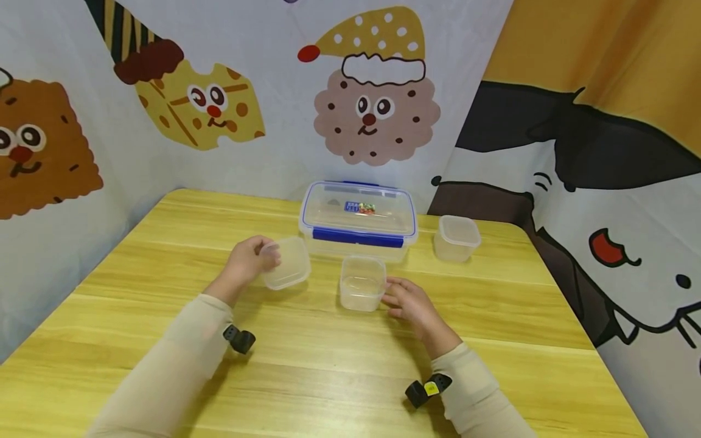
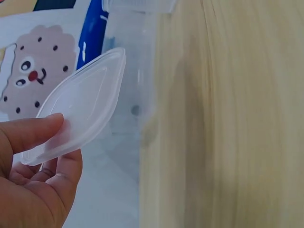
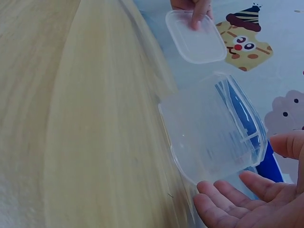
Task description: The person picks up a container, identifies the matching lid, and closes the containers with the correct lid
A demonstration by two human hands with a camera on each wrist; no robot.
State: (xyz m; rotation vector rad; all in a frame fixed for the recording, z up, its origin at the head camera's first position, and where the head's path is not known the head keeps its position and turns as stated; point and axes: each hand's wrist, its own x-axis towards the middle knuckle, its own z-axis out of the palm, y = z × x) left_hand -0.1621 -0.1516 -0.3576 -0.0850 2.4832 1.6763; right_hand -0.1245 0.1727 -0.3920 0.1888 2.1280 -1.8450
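My left hand [image 1: 243,266] pinches a clear square plastic lid [image 1: 291,264] by its left side, holding it tilted above the table. In the left wrist view the thumb lies on one face of the lid [image 2: 92,97] and fingers are behind it. A small clear plastic container [image 1: 362,285], without a lid on it, stands upright to the right of the lid. Beside its right wall is my right hand [image 1: 412,302], fingers loosely extended. The right wrist view shows this hand [image 3: 256,202] uncurled close to the container [image 3: 204,135]; whether the fingertips touch it I cannot tell.
Behind the small container stands a large clear food box [image 1: 358,222] with blue latches. A second small container [image 1: 457,238], its top covered, sits at the back right. The wooden table [image 1: 306,371] meets a cartoon-printed cloth [image 1: 274,164] at its back.
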